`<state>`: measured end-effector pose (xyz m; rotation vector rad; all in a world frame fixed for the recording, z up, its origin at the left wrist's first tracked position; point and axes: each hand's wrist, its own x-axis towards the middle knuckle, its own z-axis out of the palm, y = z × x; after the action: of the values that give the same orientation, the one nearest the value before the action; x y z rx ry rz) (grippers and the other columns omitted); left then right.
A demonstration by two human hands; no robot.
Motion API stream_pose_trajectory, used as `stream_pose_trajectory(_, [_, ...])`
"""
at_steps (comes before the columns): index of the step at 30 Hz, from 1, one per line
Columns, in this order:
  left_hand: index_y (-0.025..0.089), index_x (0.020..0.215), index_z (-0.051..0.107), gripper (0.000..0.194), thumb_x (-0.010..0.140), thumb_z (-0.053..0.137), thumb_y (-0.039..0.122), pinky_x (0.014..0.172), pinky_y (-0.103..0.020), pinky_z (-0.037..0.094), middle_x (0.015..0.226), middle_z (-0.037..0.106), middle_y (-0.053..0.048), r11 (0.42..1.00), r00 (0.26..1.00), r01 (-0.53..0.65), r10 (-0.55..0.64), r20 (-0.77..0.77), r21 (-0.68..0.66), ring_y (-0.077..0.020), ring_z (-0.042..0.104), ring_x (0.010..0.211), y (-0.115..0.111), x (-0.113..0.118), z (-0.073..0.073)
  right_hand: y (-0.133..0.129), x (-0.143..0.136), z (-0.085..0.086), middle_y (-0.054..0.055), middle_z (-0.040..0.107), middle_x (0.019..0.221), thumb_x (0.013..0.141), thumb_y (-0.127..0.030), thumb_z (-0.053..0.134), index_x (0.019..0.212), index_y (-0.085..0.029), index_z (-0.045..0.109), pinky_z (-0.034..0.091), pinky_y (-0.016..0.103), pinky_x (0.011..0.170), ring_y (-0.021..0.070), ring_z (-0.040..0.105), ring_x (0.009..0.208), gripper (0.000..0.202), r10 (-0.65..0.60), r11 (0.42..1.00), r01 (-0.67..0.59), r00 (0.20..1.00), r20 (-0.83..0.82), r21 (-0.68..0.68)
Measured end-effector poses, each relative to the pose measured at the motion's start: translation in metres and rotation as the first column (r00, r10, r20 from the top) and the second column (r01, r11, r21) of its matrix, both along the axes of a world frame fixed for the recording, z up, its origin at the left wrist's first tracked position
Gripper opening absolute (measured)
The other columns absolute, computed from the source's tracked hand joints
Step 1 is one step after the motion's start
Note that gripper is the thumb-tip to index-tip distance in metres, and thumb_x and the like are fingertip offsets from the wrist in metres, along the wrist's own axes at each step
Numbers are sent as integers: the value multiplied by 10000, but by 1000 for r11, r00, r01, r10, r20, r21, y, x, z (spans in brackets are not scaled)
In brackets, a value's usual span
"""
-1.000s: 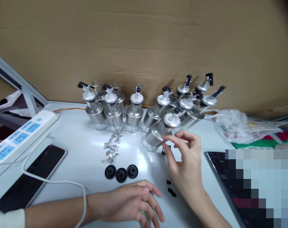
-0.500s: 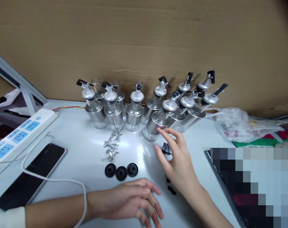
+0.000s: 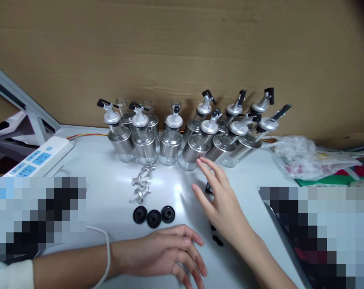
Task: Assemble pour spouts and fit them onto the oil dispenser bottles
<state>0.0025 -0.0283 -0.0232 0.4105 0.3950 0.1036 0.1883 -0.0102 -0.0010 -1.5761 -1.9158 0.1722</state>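
Note:
My right hand [image 3: 227, 204] reaches forward with its fingers apart and holds nothing. Its fingertips overlap the lower edge of a glass-and-steel oil bottle [image 3: 196, 148] with a silver pourer top; whether they touch it I cannot tell. Palm turned sideways, my left hand [image 3: 170, 249] rests low over the table, fingers loosely spread and nothing in them. Just beyond it lie three round black caps [image 3: 154, 218]. Several silver pourer spouts [image 3: 140, 194] lie behind the caps. A black part [image 3: 209, 188] is half hidden by my right hand, and small black pieces [image 3: 217, 241] lie beside that wrist.
More oil bottles [image 3: 144, 146] stand along the cardboard wall [image 3: 170, 48], some without pourers at the back. A white power strip [image 3: 60, 150] is at left, and a white cable [image 3: 107, 245] crosses my left forearm. A clear plastic bag [image 3: 296, 156] lies at right.
The bottle before my right hand has shifted back and slightly left, and the one behind it has also moved back. My right hand has moved slightly forward and left. My left hand stays put.

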Motion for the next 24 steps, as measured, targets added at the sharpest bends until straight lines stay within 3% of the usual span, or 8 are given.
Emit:
stream_pose_trajectory(3, [146, 1019, 498, 341, 800, 622, 376, 691, -304, 439, 867, 642, -92, 1000, 1000, 0, 0, -13, -3, -176, 651, 750, 1, 1, 1, 2, 1, -1, 160, 351, 1477, 921, -232, 442, 1395, -134, 346, 346, 491, 1098, 264, 319, 1369, 493, 45, 999, -44, 999, 19, -23])
stream_pose_trajectory(6, [151, 1010, 496, 335, 795, 624, 374, 694, -308, 436, 862, 638, -87, 1000, 1000, 4, -5, -28, -19, -177, 650, 746, 2, 1, 2, 3, 2, -3, 160, 327, 1495, 922, -225, 438, 1345, -117, 413, 330, 512, 1100, 279, 287, 1386, 437, 46, 998, -46, 999, 20, -33])
stream_pose_trajectory(9, [157, 1004, 498, 321, 797, 615, 372, 693, -308, 434, 859, 638, -87, 999, 1000, 9, -10, -27, -35, -181, 648, 757, 4, 1, 3, 1, 1, -2, 176, 390, 1445, 915, -223, 449, 1270, -104, 490, 365, 504, 1071, 281, 348, 1341, 376, 37, 999, -37, 999, -9, -25])
stream_pose_trajectory(12, [169, 1020, 506, 308, 797, 609, 356, 696, -311, 431, 859, 637, -83, 999, 1000, 14, -15, -22, -43, -185, 643, 762, 4, 0, 2, -4, -3, 3, 156, 521, 1301, 920, -233, 452, 1174, -128, 561, 406, 457, 1032, 248, 436, 1248, 296, 125, 988, -130, 990, -69, -81])
stream_pose_trajectory(17, [108, 876, 629, 307, 787, 589, 398, 714, -266, 418, 891, 602, -82, 998, 998, 62, -63, -13, -33, -161, 608, 794, 5, 1, 3, -12, -23, 16, 103, 526, 1326, 926, -326, 472, 1214, -165, 570, 357, 429, 1067, 236, 393, 1276, 345, 382, 847, -418, 908, -171, -327])
stream_pose_trajectory(20, [109, 854, 684, 328, 884, 403, 276, 726, -241, 409, 850, 604, -49, 995, 994, 104, -103, -43, 8, -132, 597, 796, 6, 2, 7, -13, -38, 23, 104, 502, 1360, 903, -388, 514, 1244, -164, 571, 343, 443, 1059, 261, 373, 1276, 412, 438, 781, -479, 878, -195, -402])
stream_pose_trajectory(24, [150, 973, 706, 656, 909, 55, 100, 731, -267, 403, 797, 635, -4, 991, 992, 102, -95, -80, 91, -110, 623, 772, 6, 3, 6, -13, -53, 30, 95, 531, 1275, 907, -409, 505, 1233, -229, 602, 374, 427, 997, 252, 431, 1180, 384, 441, 760, -490, 872, -214, -427])
